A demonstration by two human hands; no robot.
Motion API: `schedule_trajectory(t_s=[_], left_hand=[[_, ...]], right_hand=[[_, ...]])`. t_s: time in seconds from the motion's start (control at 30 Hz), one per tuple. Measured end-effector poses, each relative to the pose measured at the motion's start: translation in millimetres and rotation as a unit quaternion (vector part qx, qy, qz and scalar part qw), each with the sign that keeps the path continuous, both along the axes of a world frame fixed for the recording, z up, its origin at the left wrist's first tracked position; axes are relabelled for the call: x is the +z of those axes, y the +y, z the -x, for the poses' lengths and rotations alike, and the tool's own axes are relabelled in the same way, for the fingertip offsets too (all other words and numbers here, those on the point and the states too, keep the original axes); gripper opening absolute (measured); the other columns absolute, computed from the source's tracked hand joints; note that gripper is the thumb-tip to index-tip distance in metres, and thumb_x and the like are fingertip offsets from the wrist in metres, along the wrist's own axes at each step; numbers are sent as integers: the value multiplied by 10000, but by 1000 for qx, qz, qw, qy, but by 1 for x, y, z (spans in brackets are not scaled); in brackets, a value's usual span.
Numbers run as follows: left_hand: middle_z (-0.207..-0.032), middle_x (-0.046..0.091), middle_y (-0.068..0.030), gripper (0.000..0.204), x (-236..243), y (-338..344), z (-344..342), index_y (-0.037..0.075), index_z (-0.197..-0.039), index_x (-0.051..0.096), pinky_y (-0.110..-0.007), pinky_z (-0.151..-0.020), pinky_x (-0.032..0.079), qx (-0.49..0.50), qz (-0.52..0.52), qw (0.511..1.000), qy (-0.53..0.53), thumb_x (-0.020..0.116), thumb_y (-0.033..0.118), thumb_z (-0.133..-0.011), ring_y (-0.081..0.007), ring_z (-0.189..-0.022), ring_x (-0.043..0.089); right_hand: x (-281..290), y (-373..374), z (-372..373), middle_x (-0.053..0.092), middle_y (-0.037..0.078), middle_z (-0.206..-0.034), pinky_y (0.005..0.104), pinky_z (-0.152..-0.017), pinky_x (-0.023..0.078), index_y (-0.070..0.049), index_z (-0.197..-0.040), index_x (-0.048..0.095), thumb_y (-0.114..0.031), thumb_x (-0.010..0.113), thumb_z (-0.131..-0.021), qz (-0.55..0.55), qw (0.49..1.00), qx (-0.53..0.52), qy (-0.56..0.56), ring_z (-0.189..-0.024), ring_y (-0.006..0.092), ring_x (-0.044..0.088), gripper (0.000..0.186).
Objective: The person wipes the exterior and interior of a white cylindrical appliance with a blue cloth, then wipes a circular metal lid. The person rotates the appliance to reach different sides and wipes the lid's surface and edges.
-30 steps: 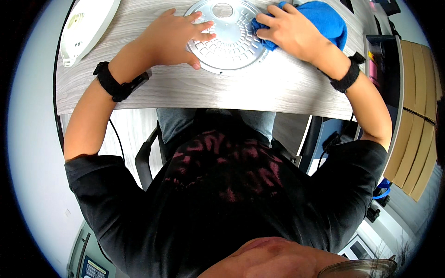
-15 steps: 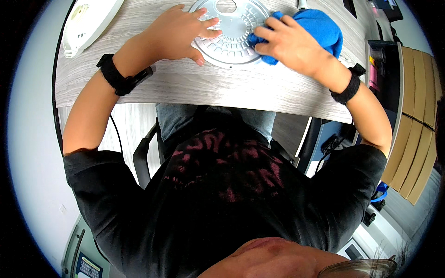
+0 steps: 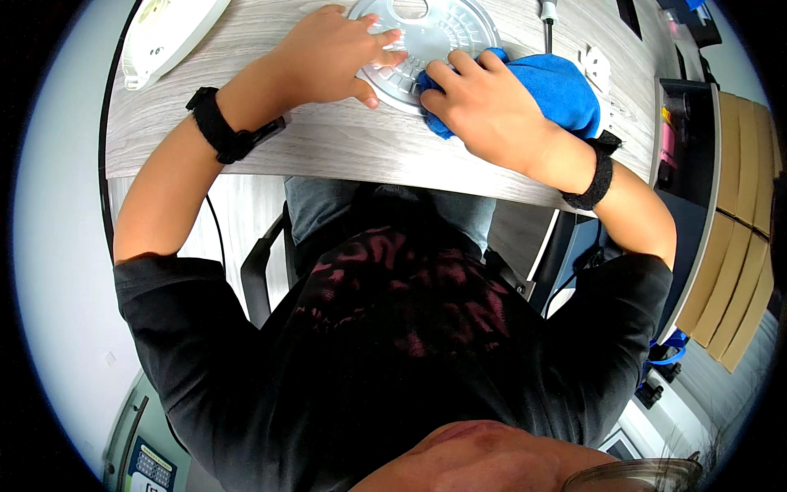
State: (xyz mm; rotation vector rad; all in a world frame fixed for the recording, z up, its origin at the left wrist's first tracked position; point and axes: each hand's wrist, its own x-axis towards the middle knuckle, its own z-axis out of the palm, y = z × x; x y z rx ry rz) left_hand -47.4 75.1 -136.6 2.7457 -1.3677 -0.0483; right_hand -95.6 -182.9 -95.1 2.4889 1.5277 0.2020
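A round, pale grey plastic disc (image 3: 438, 37) lies on the table, with rows of raised slots and an oval hole near its far edge. My left hand (image 3: 340, 53) rests over its left side, fingers spread and holding nothing. My right hand (image 3: 484, 107) has its fingers curled into a blue cloth (image 3: 551, 82), which touches the disc's near right rim. The loose part of the cloth spreads on the table to the right of that hand. Both hands hide portions of the disc.
At the far left sits a white oval plastic shell (image 3: 182, 37). Beyond the cloth are a screwdriver (image 3: 548, 29) and a small white plastic part (image 3: 595, 67). A dark shelf unit (image 3: 693, 156) and brown cardboard boxes (image 3: 730, 271) stand on the right. The table's near edge (image 3: 393, 182) runs before my lap.
My right hand has moved left and nearer to me with the cloth, along the disc's rim. More of the screwdriver and the white part shows now. The whole view has shifted slightly.
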Motion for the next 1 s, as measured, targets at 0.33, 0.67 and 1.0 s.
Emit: schedule_trajectory(t_s=[0.33, 0.67, 1.0], left_hand=[[-1380, 675, 27, 400, -17, 11, -7, 209, -1229, 763, -392, -919, 519, -12, 28, 999, -24, 697, 407, -888, -211, -1109, 692], [-1245, 739, -3, 415, -15, 8, -4, 178, -1233, 738, -394, -725, 575, -29, 2, 996, -86, 670, 416, -900, -259, -953, 739], [-1291, 723, -20, 309, 3, 2, 6, 149, -1209, 731, -402, -751, 583, -9, -43, 998, -48, 643, 322, -969, -235, -1100, 718]], right_hand=[[-4, -34, -44, 609, -1, -1106, 360, -874, 473, -229, -1002, 784, -159, 656, -868, 10, 997, -5, -73, -1093, 203, 582, 197], [-13, 28, -5, 626, 35, -1037, 388, -784, 465, -128, -928, 764, -149, 680, -829, -9, 997, -53, -51, -1010, 220, 585, 131], [0, 16, -20, 630, 20, -1154, 392, -853, 493, -160, -1115, 758, -101, 679, -840, -27, 998, -28, 48, -1093, 237, 589, 293]])
